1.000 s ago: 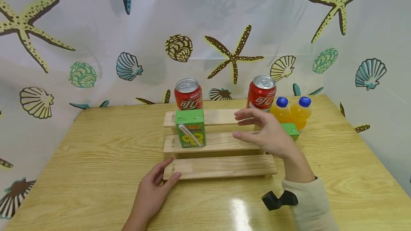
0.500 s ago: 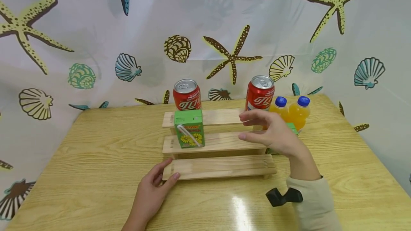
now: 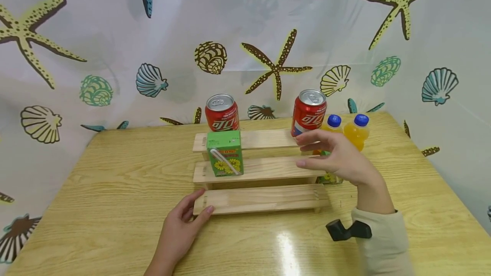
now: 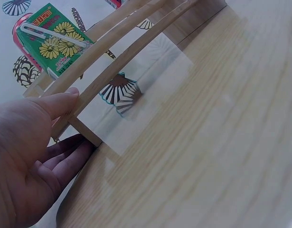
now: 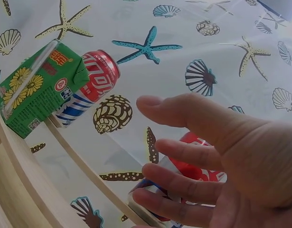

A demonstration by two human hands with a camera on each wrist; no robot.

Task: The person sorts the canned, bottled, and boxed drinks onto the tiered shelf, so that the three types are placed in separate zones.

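Since the earlier frame, the right hand (image 3: 339,159) has shifted toward 3 o'clock, while the left hand (image 3: 182,229) has kept its place on the rack. At far left, wood-grain table (image 3: 115,182) runs back to a hanging white cloth (image 3: 115,33) printed with starfish and shells, which fills the background from side to side. Clock positions here are taken from the middle of the stepped wooden rack (image 3: 264,199), standing on that table. At 8 o'clock the left hand grips the end of the lowest step, thumb over its front edge. Toward 10 o'clock a green carton (image 3: 225,154) stands upright on the middle step, its straw slanting across the front; behind it, at 11, is a red can (image 3: 222,114). A soft white glare (image 3: 287,250) lies on the tabletop at 5 o'clock. Another red can (image 3: 310,112) stands on the top step at 1. The right hand hovers at 3 o'clock, thumb and fingers well apart, holding nothing, and partly hides a second green carton (image 3: 331,178). Two orange bottles (image 3: 356,133) with blue caps stand at 2. Farthest right, the cloth shows faint creases.
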